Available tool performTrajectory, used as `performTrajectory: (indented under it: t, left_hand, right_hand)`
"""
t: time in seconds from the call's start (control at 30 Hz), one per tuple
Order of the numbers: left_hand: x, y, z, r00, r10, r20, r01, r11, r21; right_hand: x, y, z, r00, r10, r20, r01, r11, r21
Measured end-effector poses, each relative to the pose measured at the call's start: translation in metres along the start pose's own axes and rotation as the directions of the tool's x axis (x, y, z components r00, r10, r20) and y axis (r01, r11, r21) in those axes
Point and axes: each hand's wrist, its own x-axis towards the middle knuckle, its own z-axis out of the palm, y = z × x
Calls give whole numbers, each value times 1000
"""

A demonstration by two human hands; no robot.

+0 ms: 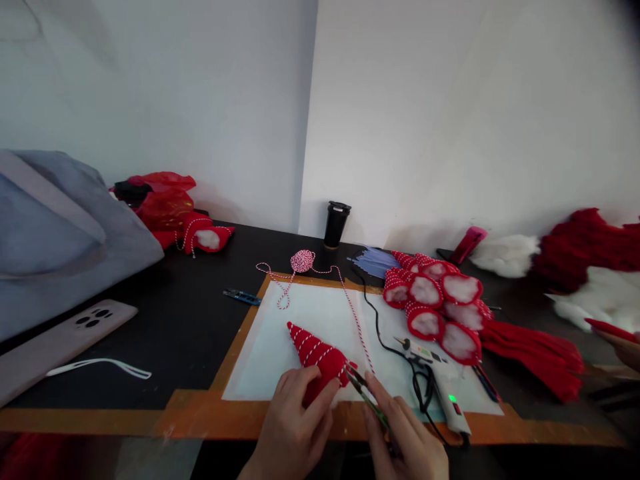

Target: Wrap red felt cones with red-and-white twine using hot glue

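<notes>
A red felt cone (323, 357) wound with red-and-white twisted cord lies on the white sheet, its point toward the back left. My left hand (300, 413) grips its wide end, thumb and fingers pressed on the fabric. My right hand (405, 433) is closed around a slim two-pronged tool (361, 385), dark at the tips and greenish further back; whether it is tweezers or snips I cannot tell. Its tips are at the cone's open edge. A loose cord (354, 313) runs from the cord ball (303, 261) down to beside my right fingers.
Right of my hands lies a glue gun (443, 383) with a green light and black cable. Behind it are several stuffed cones (425, 293), red fabric (535, 353) and white stuffing (507, 255). A blue cutter (242, 296), phone (95, 327), grey bag (55, 247) and black cup (337, 225) stand around; another person's hand (623, 347) is at far right.
</notes>
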Motion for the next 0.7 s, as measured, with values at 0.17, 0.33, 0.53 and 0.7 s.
performTrajectory:
  t: [0.17,0.33,0.53,0.7]
  left_hand:
    - [-2,-2,1,1000,10,5,-10,1000,-9]
    - [-4,-4,2,1000,14,-3,-14,1000,-15]
    - [-2,-2,1,1000,-16,-24,16,1000,-27]
    - [-4,-2,2,990,-79,-118,71,995,-68]
  right_hand:
    - [-5,11,4,998,10,56,-8,999,-32]
    - [-5,4,2,999,-38,-8,38,998,-55]
    - [5,15,-10,984,7,-178,-37,986,-164]
    - [6,50,8,992,119,-27,-120,907,-404]
